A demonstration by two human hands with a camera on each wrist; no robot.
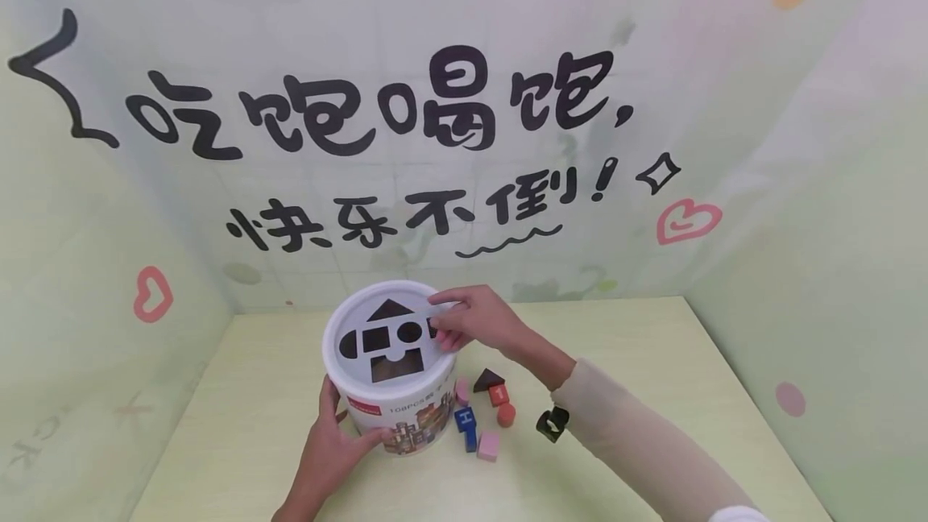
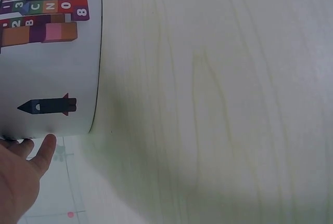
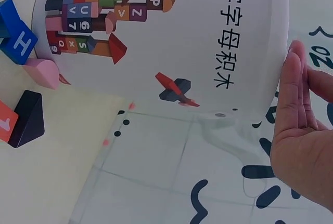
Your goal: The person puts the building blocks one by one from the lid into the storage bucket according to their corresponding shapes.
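Note:
A white toy-block bucket [image 1: 420, 413] with printed pictures stands on the table, its lid [image 1: 353, 381] cut with several shaped holes. My left hand [image 1: 333, 445] grips its left side, thumb on the front and fingers round the side. In the left wrist view, fingertips of the left hand [image 2: 31, 167] touch the wall near a printed rocket. My right hand [image 1: 474, 319] is over the lid's right edge, beside a partly covered hole. The right wrist view has the right hand [image 3: 299, 115] with fingers straight and together at the rim; nothing shows between them.
Right of the bucket lie loose blocks: a dark triangle [image 1: 489, 380], a red cube [image 1: 499, 395], a red round piece [image 1: 506, 415], blue blocks [image 1: 464, 420] and a pink block [image 1: 488, 446]. The printed wall [image 1: 406, 184] rises behind the table [image 1: 616, 345].

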